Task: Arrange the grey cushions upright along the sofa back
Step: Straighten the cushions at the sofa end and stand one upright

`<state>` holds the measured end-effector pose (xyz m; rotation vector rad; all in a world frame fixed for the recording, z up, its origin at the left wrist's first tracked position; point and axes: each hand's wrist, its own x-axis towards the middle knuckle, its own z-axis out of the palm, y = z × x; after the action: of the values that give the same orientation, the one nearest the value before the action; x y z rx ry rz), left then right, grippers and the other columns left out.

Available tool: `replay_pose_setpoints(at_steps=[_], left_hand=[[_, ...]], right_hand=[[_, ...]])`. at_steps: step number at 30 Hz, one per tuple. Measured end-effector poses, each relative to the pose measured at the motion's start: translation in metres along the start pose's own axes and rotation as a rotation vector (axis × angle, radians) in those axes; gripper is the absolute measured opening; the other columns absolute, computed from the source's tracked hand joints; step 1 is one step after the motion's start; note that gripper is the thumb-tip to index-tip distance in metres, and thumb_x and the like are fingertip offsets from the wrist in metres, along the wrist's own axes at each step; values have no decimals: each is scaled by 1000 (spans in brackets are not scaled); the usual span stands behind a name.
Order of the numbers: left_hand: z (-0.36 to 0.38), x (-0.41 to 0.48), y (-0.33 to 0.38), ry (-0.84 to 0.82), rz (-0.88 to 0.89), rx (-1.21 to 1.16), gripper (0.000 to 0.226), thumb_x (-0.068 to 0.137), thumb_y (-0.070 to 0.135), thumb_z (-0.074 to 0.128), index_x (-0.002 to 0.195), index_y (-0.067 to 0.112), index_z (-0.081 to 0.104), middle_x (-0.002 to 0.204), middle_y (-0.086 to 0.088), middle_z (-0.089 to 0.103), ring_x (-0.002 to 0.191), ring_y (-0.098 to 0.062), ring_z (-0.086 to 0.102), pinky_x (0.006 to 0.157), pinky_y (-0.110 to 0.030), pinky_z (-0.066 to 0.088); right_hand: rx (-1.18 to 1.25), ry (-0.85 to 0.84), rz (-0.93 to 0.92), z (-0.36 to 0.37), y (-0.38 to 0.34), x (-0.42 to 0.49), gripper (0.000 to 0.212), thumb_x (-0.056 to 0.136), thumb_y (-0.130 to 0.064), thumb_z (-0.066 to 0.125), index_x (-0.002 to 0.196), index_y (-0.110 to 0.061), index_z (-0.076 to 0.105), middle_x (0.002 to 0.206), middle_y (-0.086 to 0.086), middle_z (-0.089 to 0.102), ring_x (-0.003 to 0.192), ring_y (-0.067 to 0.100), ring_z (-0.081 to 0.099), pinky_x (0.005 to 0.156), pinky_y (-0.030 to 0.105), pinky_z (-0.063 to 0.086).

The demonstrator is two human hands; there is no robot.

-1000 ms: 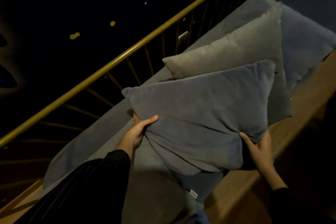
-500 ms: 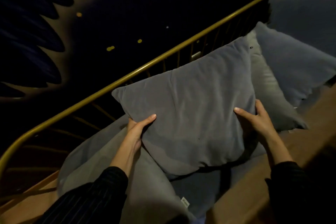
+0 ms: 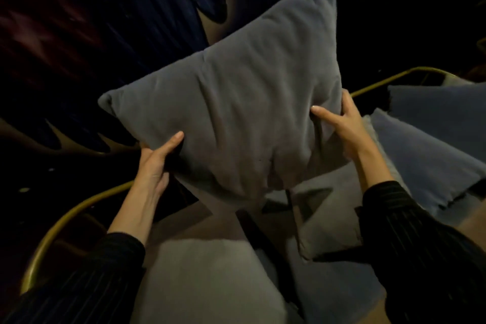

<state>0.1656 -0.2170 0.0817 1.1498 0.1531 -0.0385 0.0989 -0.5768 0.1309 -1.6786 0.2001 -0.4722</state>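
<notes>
I hold a dark grey square cushion (image 3: 236,102) up in the air above the sofa, tilted with one corner pointing up. My left hand (image 3: 156,163) grips its lower left edge and my right hand (image 3: 339,121) grips its right edge. Below it lie a lighter grey cushion (image 3: 205,279) at the bottom centre and another grey cushion (image 3: 331,216) partly under my right arm. Two blue-grey cushions (image 3: 431,155) lean at the right, one behind the other.
A gold metal rail (image 3: 71,216) curves along the sofa back from lower left, reappearing at the upper right. Behind it is a dark wall with a blue leaf pattern. A wooden sofa edge (image 3: 470,229) shows at the right.
Both hands have lifted the dark grey cushion off the sofa and raised it higher, tilting it. The view has swung left, so the other cushions now sit lower and to the right.
</notes>
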Motion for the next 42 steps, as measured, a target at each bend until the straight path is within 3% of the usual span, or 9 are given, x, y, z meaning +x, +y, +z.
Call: replay_pose_setpoints(at_steps=[5,8,14,21,24,29,33,37,42], left_hand=[[-60,14,75,24,104,105,82,73,9,84,146,9,46,135,-5,64,122,-18,63,104,-34,50],[-110,6,88,124,123,186,75,76,1,79,144,7,47,133,-6,65,118,-18,65,99,-34,54],[-213,-16,62,351,106,190,113,56,3,90,152,18,32,141,-2,58,124,-17,60,91,-31,57],[-264,-15,6,435,48,162,97,75,-13,73,153,23,27,147,-3,50,129,-20,54,108,-43,47],[-272,-4,-3,417,24,190,106,71,2,82,155,26,23,150,-2,48,131,-18,53,107,-40,48],[-278,-13,-49,389,-230,301,132,53,55,92,157,34,13,156,0,40,141,-22,43,117,-48,37],[-274,-12,-75,569,-242,427,104,82,42,75,158,21,7,162,-6,28,147,-26,32,121,-38,28],[-272,-38,-106,597,-248,354,105,78,59,70,158,31,8,162,-2,27,147,-22,33,118,-38,33],[-367,-103,-242,664,-533,407,139,31,77,85,149,19,39,148,-10,52,134,-31,52,109,-52,45]], right_hand=[[110,-179,56,81,-6,10,66,77,-14,79,129,-30,43,119,-16,59,102,-7,61,75,14,54],[132,-298,152,141,21,4,77,73,-13,82,135,-30,39,122,-15,55,108,1,56,80,19,51],[173,-467,359,244,100,-30,74,75,3,76,130,-29,38,112,-21,54,108,11,54,92,32,48],[124,-458,479,289,164,-37,85,69,9,76,139,-20,39,123,-13,54,120,19,51,96,37,46],[116,-454,493,291,176,-35,84,73,4,77,142,-21,36,132,-9,51,121,17,51,99,37,45],[7,-489,547,281,203,-61,87,83,-12,73,152,-28,23,147,-9,40,128,16,45,96,31,42],[-78,-483,590,276,222,-79,82,88,-30,69,154,-29,20,158,-3,31,142,22,36,111,36,37],[-129,-460,625,270,231,-93,77,92,-40,59,154,-24,17,160,2,27,144,24,32,112,37,34],[-356,-418,863,234,267,-135,105,72,-50,76,153,-15,19,155,12,33,138,31,40,105,46,43]])
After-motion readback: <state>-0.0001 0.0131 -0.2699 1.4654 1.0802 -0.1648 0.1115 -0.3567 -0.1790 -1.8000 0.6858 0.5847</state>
